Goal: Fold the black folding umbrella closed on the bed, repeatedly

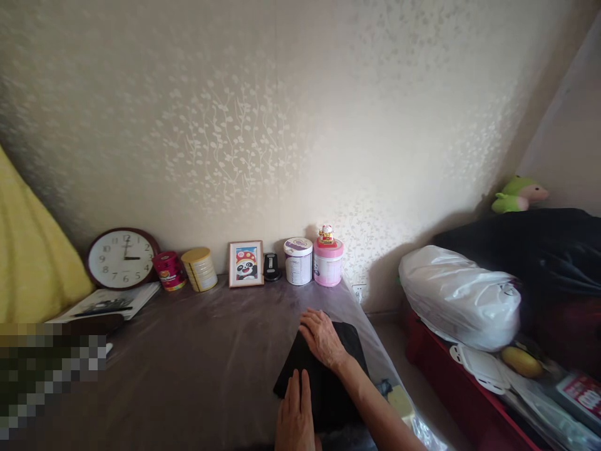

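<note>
A folded black cloth (346, 363) lies on the near right part of the table, close to its right edge. My right hand (322, 337) rests flat on the cloth's far part, fingers stretched towards the upper left. Nearer to me, my left hand (295, 410) lies on the left side of the cloth with its fingers straight and pointing away. Neither hand grips anything. Part of the cloth is covered by my hands and right forearm, so I cannot tell what kind of garment or fabric piece it is.
Along the wall on the brown table (188, 363) stand a round clock (123, 258), a red tin (169, 271), a yellow-lidded can (200, 270), a framed panda picture (246, 264) and two tubs. Right of a floor gap, a white plastic bag (460, 294) sits on a red chest (451, 369).
</note>
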`<action>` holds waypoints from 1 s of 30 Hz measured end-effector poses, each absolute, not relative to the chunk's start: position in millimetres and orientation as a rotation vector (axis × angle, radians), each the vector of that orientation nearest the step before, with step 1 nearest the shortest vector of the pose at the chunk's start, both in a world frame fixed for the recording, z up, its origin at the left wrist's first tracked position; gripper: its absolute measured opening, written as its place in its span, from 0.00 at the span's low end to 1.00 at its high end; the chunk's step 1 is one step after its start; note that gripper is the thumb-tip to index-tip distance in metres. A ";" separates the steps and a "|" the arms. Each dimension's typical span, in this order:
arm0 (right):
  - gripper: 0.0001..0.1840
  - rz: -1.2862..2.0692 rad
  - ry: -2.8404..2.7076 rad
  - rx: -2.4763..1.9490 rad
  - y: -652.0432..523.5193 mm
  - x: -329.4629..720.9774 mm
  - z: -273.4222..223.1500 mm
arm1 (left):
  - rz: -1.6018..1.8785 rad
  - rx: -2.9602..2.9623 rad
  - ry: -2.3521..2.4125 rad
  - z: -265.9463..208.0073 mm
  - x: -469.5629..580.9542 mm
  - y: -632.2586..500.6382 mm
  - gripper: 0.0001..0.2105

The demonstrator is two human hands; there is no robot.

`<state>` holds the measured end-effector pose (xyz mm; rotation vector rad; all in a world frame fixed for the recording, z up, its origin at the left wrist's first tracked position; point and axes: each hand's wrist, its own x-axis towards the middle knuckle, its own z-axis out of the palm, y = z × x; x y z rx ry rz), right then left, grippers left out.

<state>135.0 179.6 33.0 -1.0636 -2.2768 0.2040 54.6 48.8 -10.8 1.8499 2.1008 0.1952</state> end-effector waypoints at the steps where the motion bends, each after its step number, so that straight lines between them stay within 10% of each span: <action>1: 0.14 0.241 -2.332 -0.973 171.2 134.8 31.7 | 0.242 1.881 2.062 -11.7 52.6 47.9 0.44; 30: 0.26 0.811 -1.451 -1.639 153.0 234.9 14.4 | 0.502 1.917 1.907 -21.1 44.1 35.5 0.43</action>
